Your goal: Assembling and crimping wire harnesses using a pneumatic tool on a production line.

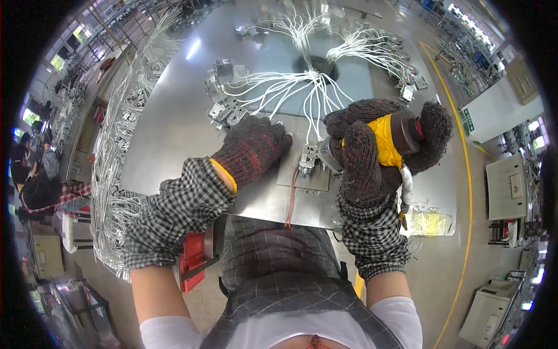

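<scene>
My right hand [372, 148], in a dark knit glove, grips a corded hand tool [386, 139] wrapped in yellow tape. The tool's silver nose meets or nearly meets a small metal connector block [307, 158] on a flat plate [314, 181]. Reddish-brown wires [292, 200] run from that block to the table's front edge. My left hand [256, 150], in a dark red-and-black glove, is closed beside the block; its curled fingertips are hidden. Beyond it sit several metal connector blocks [225, 113]. White wires [311, 81] fan out from a dark round hub [321, 67].
Along the left side of the metal table [165, 139] hangs a thick row of white cables [119, 145]. A clear package [430, 224] with yellow lies at its right edge. Beneath is a red bin [195, 262]. Another person [43, 186] works at far left.
</scene>
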Demonstrator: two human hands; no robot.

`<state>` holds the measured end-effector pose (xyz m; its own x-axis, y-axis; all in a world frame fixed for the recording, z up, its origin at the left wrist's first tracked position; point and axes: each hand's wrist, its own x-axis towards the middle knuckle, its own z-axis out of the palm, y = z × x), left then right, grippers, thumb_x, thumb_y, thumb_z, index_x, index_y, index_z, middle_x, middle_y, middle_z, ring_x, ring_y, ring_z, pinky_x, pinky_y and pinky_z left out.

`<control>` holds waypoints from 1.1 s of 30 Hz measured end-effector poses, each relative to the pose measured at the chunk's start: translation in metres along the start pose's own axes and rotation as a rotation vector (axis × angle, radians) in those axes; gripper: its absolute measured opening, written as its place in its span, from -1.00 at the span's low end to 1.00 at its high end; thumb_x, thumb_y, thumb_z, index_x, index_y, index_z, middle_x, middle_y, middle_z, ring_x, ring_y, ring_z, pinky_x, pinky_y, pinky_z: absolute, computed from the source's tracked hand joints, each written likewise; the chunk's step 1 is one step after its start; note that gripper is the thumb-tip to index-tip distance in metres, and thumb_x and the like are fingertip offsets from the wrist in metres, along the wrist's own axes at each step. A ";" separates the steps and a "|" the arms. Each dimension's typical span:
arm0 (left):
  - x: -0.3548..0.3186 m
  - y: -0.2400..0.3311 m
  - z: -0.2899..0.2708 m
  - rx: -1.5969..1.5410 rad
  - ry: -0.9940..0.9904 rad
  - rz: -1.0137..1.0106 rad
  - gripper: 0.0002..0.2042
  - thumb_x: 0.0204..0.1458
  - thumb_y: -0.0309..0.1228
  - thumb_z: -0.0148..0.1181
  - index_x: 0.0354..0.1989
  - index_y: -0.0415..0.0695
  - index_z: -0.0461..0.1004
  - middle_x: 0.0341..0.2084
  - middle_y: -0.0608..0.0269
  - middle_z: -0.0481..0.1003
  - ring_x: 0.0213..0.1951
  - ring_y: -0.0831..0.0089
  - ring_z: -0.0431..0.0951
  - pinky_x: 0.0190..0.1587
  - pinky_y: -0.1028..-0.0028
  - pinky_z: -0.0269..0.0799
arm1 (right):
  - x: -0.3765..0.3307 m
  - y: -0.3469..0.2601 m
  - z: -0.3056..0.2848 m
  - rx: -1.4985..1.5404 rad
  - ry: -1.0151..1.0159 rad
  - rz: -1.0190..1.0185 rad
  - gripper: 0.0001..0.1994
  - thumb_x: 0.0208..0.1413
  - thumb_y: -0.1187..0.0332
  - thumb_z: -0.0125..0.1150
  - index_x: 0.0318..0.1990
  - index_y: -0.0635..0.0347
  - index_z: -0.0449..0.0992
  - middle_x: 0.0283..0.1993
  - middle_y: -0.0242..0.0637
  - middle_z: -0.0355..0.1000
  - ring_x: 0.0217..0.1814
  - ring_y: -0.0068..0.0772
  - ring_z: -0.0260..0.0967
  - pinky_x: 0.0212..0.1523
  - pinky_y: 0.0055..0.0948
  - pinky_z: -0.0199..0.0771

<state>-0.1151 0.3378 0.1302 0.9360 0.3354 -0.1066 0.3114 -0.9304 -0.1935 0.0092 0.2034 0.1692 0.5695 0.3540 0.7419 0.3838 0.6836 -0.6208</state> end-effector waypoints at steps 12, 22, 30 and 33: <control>0.002 0.004 -0.020 -1.093 0.354 0.112 -0.59 -0.10 -0.36 0.32 -0.03 -0.14 0.46 -0.24 0.07 0.52 -0.25 0.22 0.59 -0.21 0.30 0.52 | 0.033 0.001 -0.025 0.099 0.207 -0.134 -0.32 0.12 0.48 0.16 0.32 0.04 -0.07 -0.38 -0.09 0.47 -0.57 -0.26 0.46 -0.50 -0.32 0.56; -0.024 0.001 -0.003 -1.251 0.351 0.049 -0.53 -0.09 -0.35 0.36 0.03 -0.19 0.41 -0.30 0.03 0.54 -0.27 0.27 0.60 -0.20 0.37 0.50 | 0.013 0.018 -0.010 0.176 -0.277 -0.014 -0.26 -0.01 0.64 0.23 0.33 0.06 0.05 -0.23 -0.31 0.37 -0.36 -0.46 0.42 -0.44 -0.37 0.57; -0.019 0.015 0.006 -0.960 0.531 0.014 -0.59 -0.08 -0.32 0.28 0.00 -0.11 0.47 -0.21 -0.04 0.49 -0.20 0.07 0.57 -0.18 0.20 0.47 | 0.024 0.003 -0.018 0.214 0.011 0.018 -0.27 0.05 0.59 0.18 0.36 0.17 -0.06 -0.28 -0.09 0.44 -0.45 -0.29 0.47 -0.41 -0.28 0.61; -0.013 0.021 0.006 -0.959 0.361 -0.044 -0.57 -0.11 -0.26 0.31 -0.02 -0.07 0.48 -0.23 0.02 0.51 -0.17 0.07 0.57 -0.08 0.17 0.46 | 0.018 0.002 -0.015 0.209 0.051 0.014 -0.28 0.07 0.56 0.19 0.35 0.12 -0.05 -0.25 -0.08 0.43 -0.42 -0.28 0.48 -0.37 -0.27 0.61</control>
<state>-0.1220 0.3151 0.1218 0.8647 0.4552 0.2123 0.1987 -0.6982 0.6878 0.0318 0.2016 0.1776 0.6120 0.3349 0.7164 0.2199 0.7981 -0.5610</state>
